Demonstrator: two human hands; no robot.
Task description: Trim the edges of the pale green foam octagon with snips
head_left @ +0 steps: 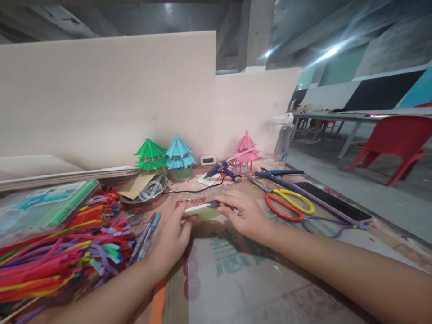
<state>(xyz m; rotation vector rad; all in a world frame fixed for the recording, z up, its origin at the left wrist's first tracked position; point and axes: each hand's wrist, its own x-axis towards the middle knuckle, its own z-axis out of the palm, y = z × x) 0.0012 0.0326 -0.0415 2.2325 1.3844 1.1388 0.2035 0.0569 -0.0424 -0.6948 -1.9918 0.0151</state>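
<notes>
Near the middle of the table, my left hand (173, 236) is closed on the left end of a small flat piece (200, 209), pale green with a white upper edge. My right hand (248, 215) pinches at the other end, where a short dark tip (213, 204) shows by the fingers. Whether that tip belongs to the piece or is a separate tool, I cannot tell. Both hands are above a printed cardboard sheet (232, 288). Behind them lies a blue glue gun (221, 169), and scissors (285, 204) with red and yellow handles rest right of my right hand.
Colourful pipe cleaners (60, 252) and a clear plastic case (47, 207) cover the left side. Green (151, 155), blue (180, 157) and pink (246, 150) pagoda models stand along the partition (111, 99). Pliers (280, 173), a phone (332, 202) and a bottle (281, 139) occupy the right.
</notes>
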